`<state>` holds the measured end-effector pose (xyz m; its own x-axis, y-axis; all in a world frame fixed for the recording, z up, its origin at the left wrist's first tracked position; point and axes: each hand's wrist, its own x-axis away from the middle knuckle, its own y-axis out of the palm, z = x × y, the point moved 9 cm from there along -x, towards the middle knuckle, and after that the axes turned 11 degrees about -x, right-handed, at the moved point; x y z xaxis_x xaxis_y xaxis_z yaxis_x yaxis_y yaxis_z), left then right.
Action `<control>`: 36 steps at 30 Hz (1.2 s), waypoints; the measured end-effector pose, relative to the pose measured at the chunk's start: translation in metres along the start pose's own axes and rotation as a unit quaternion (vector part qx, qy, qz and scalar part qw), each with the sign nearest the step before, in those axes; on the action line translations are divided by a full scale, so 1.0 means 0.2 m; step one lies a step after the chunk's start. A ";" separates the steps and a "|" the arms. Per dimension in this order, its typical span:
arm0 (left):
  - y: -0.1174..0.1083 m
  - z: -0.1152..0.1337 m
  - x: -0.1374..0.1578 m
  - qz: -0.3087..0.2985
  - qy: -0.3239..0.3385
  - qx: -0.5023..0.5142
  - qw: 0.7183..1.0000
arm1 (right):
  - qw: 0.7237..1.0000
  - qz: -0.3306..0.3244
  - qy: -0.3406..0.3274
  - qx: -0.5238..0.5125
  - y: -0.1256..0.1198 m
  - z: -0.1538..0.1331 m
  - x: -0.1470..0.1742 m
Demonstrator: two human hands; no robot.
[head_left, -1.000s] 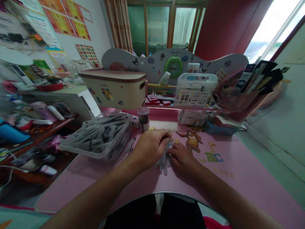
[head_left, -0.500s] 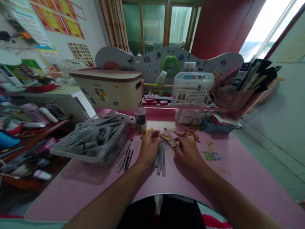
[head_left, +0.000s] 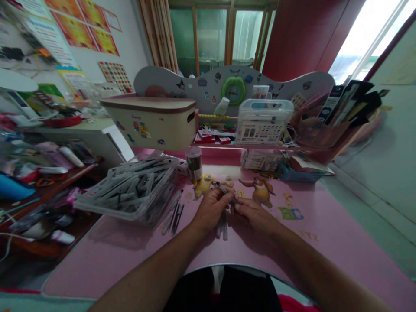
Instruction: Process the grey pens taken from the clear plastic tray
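Note:
Both hands meet above the pink desk, fingers close together. A grey pen [head_left: 222,188] slants between them, one end sticking up past the fingers. My left hand [head_left: 210,209] is closed round the pen, thumb on top. At its lower end my right hand [head_left: 255,213] pinches it; the fingertips partly hide the grip. Under the hands lie several translucent grey pens [head_left: 222,230] side by side, their upper parts covered. Left of my left hand is another group of pens [head_left: 175,218], some dark. A clear plastic box [head_left: 139,215] heaped with similar pens stands farther left.
Behind the hands stands a clear jar [head_left: 194,164] with dark contents. A shelf holds a lidded cream bin [head_left: 149,125], a clear carry case [head_left: 264,123] and a green clock [head_left: 233,91]. A blue box [head_left: 300,174] sits at the desk's back right.
My right hand has moved left with its pen to meet my left hand, which now also grips it. The view has shifted slightly.

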<state>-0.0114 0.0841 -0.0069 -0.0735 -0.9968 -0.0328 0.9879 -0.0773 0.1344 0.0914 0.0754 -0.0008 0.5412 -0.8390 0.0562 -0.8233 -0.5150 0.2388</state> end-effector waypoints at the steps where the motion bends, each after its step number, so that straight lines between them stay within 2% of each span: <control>1: 0.00 -0.01 0.00 0.004 -0.008 0.011 1.000 | 1.000 -0.004 0.000 0.000 0.01 -0.01 0.00; 7: 0.02 0.00 0.01 -0.003 -0.029 0.059 0.998 | 0.994 -0.041 0.031 -0.096 0.07 0.02 0.02; 11: 0.03 0.04 0.04 -0.009 -0.010 0.068 0.998 | 0.997 -0.039 0.018 -0.067 0.03 0.04 0.01; 15: 0.02 0.05 0.05 0.007 0.001 0.054 0.999 | 0.995 -0.029 0.031 -0.086 0.04 0.07 0.01; 20: -0.01 0.01 0.01 0.003 -0.037 0.065 0.997 | 0.974 -0.011 0.059 -0.220 0.09 0.13 0.02; 24: -0.08 0.01 -0.04 0.008 -0.040 0.090 0.995 | 0.971 0.029 0.080 -0.225 0.01 0.16 0.01; 26: -0.07 0.01 -0.04 -0.031 -0.051 0.106 0.993 | 0.966 0.064 0.059 -0.242 -0.06 0.14 -0.01; 30: 0.04 -0.01 0.01 -0.159 -0.098 0.103 0.977 | 0.952 0.152 0.000 -0.267 -0.17 0.11 -0.02; 32: 0.08 -0.03 0.03 -0.190 -0.117 0.092 0.971 | 0.950 0.184 -0.007 -0.251 -0.19 0.11 -0.01; 34: 0.09 -0.05 0.05 -0.198 -0.129 0.081 0.968 | 0.960 0.181 -0.016 -0.214 -0.19 0.08 0.00; 36: 0.10 -0.06 0.05 -0.203 -0.138 0.074 0.967 | 0.976 0.145 -0.021 -0.163 -0.16 0.05 0.00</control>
<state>0.0090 0.0721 -0.0164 -0.5040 -0.8506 0.1499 0.8418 -0.4449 0.3059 0.1172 0.0900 -0.0179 0.2798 -0.9513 0.1291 -0.8392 -0.1771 0.5142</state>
